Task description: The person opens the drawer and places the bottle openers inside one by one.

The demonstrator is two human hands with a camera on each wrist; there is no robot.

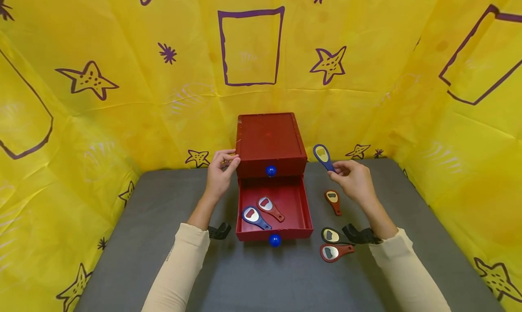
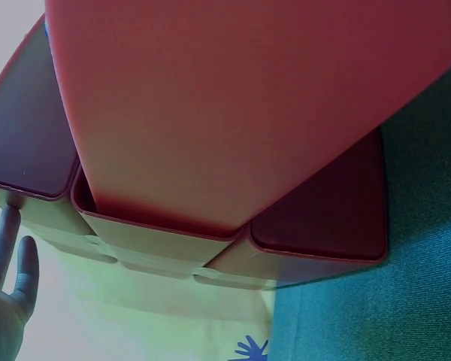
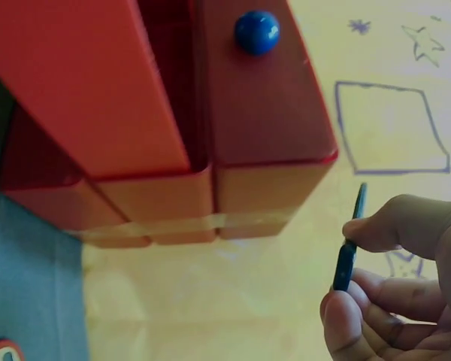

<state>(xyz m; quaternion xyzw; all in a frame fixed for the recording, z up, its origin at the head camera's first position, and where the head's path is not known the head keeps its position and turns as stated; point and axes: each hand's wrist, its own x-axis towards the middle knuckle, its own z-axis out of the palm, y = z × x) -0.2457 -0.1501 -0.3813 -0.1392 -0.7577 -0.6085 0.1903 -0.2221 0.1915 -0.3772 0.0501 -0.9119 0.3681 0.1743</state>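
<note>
A red drawer unit stands at the back of the table with one drawer pulled out. Inside that drawer lie a blue bottle opener and a red bottle opener. My left hand touches the unit's upper left side; in the left wrist view its fingers look extended against the wall. To the right of the unit, my right hand pinches another blue bottle opener by its handle, holding it raised. From the right wrist view this opener appears edge-on between thumb and fingers.
On the table, right of the drawer, lie a red opener, a black opener and another red opener. Blue knobs stick out from the drawer fronts. Yellow patterned cloth surrounds the table's back and sides.
</note>
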